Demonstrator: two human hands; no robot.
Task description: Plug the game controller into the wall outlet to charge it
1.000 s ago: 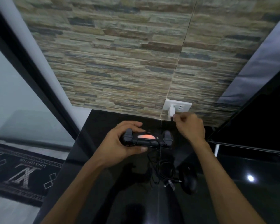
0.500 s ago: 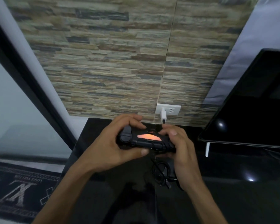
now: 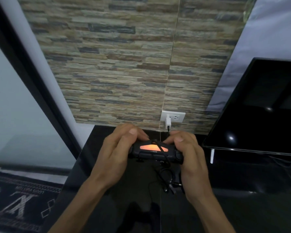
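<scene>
A black game controller (image 3: 155, 153) with a glowing orange light bar is held just above the black glossy counter (image 3: 97, 165). My left hand (image 3: 118, 152) grips its left handle and my right hand (image 3: 187, 152) grips its right handle. A thin black cable (image 3: 161, 151) crosses the light bar and runs up to a white charger plug (image 3: 168, 122) seated in the white wall outlet (image 3: 178, 117) on the stone-pattern wall. Slack cable lies coiled on the counter (image 3: 165, 177) below the controller.
A black TV screen (image 3: 259, 111) stands at the right, its white foot (image 3: 212, 156) on the counter. A dark door frame (image 3: 23, 68) and glass are at the left. A patterned dark rug (image 3: 20, 202) lies on the floor at the lower left.
My right hand left the charger plug at the outlet and came down onto the controller's right handle. Both hands now hold the controller, and the view shifted slightly left.
</scene>
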